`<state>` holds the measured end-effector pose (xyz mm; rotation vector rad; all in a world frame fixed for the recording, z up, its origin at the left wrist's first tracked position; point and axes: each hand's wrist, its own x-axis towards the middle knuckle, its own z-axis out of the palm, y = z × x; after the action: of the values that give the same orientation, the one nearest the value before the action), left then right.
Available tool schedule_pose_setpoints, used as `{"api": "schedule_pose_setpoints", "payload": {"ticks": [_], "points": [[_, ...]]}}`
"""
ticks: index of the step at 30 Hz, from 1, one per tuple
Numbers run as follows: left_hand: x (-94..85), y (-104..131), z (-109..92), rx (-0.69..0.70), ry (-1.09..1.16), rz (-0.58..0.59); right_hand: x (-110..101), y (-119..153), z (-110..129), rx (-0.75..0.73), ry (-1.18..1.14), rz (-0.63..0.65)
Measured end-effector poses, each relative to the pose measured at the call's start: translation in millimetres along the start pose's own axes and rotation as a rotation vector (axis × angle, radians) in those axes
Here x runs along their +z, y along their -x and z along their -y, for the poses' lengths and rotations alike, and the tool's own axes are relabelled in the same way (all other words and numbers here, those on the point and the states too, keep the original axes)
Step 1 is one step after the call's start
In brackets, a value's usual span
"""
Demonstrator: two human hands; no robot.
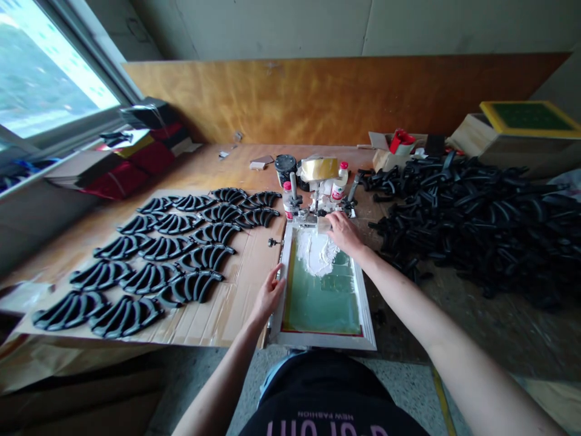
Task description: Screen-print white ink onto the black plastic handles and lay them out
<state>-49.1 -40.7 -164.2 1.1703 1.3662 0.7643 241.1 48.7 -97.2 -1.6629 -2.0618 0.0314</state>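
Observation:
A silk-screen frame with pale rails and green mesh lies in front of me, its far end at a metal clamp. Thick white ink is spread over the far part of the mesh. My right hand is closed on a small pale squeegee at the far end of the ink. At the left rail, my left hand has its thumb and forefinger on the frame; its other fingers are partly hidden. What lies under the mesh does not show.
Black ribbed plastic parts lie in rows on cardboard to the left. A big heap of black parts fills the right. Behind the clamp stand red-capped bottles, a dark tub and a tape roll.

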Motion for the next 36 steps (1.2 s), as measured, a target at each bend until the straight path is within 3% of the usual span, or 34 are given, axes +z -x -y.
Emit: {"api": "schedule_pose_setpoints", "payload": {"ticks": [2, 5, 10, 12, 14, 18, 23, 27, 31, 33, 36], "points": [[1.0, -5.5, 9.6, 0.014, -0.027, -0.006, 10.6, -1.7, 9.4, 0.013, 0.068, 0.134], [-0.3, -9.0, 16.8, 0.020, -0.039, -0.009, 18.8, 14.4, 15.6, -0.053, 0.113, 0.206], [-1.4, -9.5, 22.5, 0.009, -0.053, 0.003, 3.0, 56.6, 18.3, -0.458, -0.019, 0.293], [-1.4, -10.0, 23.1, 0.011, -0.062, 0.005, -6.5, 61.3, 16.6, -0.546, -0.098, 0.348], [-1.6, -10.6, 22.2, 0.007, -0.059, 0.006, -10.9, 58.4, 15.3, -0.518, -0.138, 0.363], [-1.7, -10.4, 17.2, -0.010, -0.022, 0.011, -2.1, 58.6, 18.7, -0.359, -0.060, 0.219], [-0.2, -4.8, 7.0, -0.045, 0.041, 0.025, 3.3, 70.5, 23.4, -0.450, -0.101, 0.232], [-5.0, 8.0, -19.3, -0.047, 0.067, 0.046, -5.8, 29.5, 22.6, -0.224, -0.111, 0.184], [-18.2, 23.7, -66.0, 0.000, 0.038, 0.035, -28.1, -18.9, 2.2, 0.007, 0.007, 0.064], [-22.6, 26.4, -90.4, 0.072, 0.031, -0.002, -43.2, -22.2, -20.3, 0.137, 0.039, -0.068], [-20.2, 18.8, -123.4, 0.189, 0.136, -0.043, -53.8, 2.5, -54.6, 0.357, 0.054, -0.235]]}}
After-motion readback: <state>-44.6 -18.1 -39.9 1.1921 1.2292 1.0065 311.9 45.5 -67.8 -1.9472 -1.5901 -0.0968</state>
